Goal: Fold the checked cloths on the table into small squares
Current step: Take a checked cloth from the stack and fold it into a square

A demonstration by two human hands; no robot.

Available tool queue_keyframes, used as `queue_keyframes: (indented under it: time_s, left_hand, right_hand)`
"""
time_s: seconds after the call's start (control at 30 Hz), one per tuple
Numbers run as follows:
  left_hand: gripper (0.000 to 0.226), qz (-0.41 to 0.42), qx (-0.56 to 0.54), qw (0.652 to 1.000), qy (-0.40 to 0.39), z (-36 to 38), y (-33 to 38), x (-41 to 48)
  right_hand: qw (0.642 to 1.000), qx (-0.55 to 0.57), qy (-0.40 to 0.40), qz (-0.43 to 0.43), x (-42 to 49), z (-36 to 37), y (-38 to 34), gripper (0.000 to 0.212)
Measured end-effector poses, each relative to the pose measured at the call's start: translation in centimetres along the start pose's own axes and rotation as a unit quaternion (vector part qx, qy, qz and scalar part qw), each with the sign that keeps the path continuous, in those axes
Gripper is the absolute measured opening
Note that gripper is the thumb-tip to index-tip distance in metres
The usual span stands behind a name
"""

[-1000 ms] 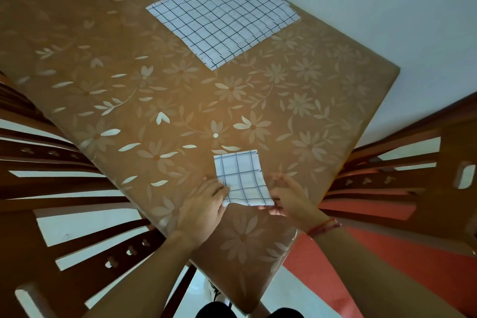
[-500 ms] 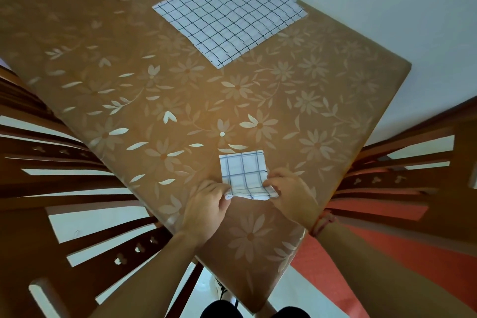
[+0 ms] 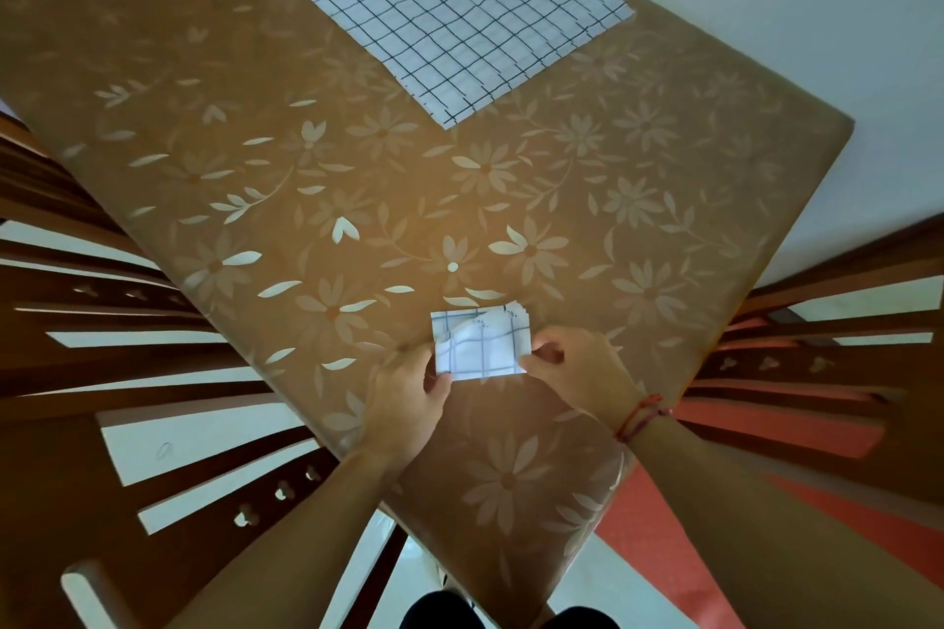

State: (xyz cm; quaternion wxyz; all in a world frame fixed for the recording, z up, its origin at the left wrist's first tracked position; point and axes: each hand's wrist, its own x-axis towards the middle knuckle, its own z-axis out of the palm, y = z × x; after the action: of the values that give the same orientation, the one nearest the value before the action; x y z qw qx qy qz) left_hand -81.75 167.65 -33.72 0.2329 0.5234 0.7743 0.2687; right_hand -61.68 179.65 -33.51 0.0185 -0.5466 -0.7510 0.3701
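Two cloths to do, and by my read approx. half the job is done: one is almost a small square, the other not started.

Nearest, both hands are on the small one. Left hand (image 3: 408, 398) has its fingers curled at the near-left corner, thumb on top, pinching it. Right hand (image 3: 577, 368), w/ a red cord (image 3: 641, 416) at the wrist, has bent fingers nipping the right edge. Hands are apart, one on each side, both clamped on the fabric, neither spread flat.

Folded cloth (image 3: 477, 345) lies between them near the front edge of the table (image 3: 306, 143). It's a compact rectangle, several layers thick. The top layer bulges up and isn't pressed down, and the layer edges at the far-right corner are staggered. Prob. needs flattening and squaring, maybe one more fold; can't tell which.

Farther back, well apart, flat cloth (image 3: 470, 21) lies fully spread near the table's far edge, w/ a few ripples and no fold in it. All of its folding is left.
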Motion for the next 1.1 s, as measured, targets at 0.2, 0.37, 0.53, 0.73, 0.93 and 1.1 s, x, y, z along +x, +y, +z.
queue_keyframes:
  time_s: [0.2, 0.37, 0.53, 0.73, 0.93, 1.1]
  left_hand:
    - [0.033, -0.004, -0.02, 1.0, 0.021, 0.0, -0.3, 0.7]
    - [0.061, 0.051, 0.113, 0.992, 0.035, -0.1, -0.7, 1.0]
    - [0.046, 0.178, 0.225, 0.958, -0.006, -0.4, -1.4, 1.5]
    - [0.042, 0.17, 0.252, 0.951, -0.048, -0.4, -2.0, 1.6]
    - [0.05, 0.162, 0.264, 0.948, -0.077, -0.2, -2.3, 1.5]
    - [0.054, 0.144, 0.289, 0.941, -0.101, 0.5, -2.7, 1.1]
  right_hand:
    - [0.999, -0.013, 0.002, 0.029, 0.5, 0.1, -1.0, 0.014]
    - [0.998, -0.022, -0.008, 0.052, 0.6, 0.2, -1.2, 0.015]
    - [0.998, -0.03, 0.003, 0.049, 0.4, 0.2, -1.5, 0.023]
    - [0.965, -0.199, 0.135, -0.106, 0.1, 0.7, -3.4, 0.04]
    - [0.934, -0.219, 0.029, -0.282, 1.1, 3.5, -6.2, 0.056]
    - [0.913, -0.271, -0.025, -0.305, 1.6, 6.0, -5.9, 0.06]
